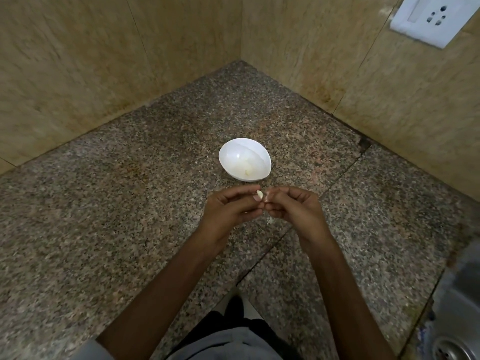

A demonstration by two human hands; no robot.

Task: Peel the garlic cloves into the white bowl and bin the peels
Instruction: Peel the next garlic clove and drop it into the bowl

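Head view: a person stands at a speckled granite counter (pixel 109 203) in a tiled corner, peeling a garlic clove (pixel 259 195) just in front of the white bowl (pixel 230 148). To do this step well, it seems best to steady the clove in the left fingers, tug the skin off in small pulls with the right, and work close to the bowl so the bare clove drops straight in. Loose skin should be gathered for the bin, which is not in view.

The left hand (pixel 231 207) pinches the pale clove between thumb and fingertips. The right hand (pixel 294 207) meets it fingertip to fingertip, thumb and forefinger closed on a bit of peel (pixel 267 196) at the clove's side. A loose scrap (pixel 270 220) shows just below the hands; whether it hangs or lies on the counter is unclear. One peeled clove (pixel 248 172) lies in the bowl. Both forearms reach forward above the counter.
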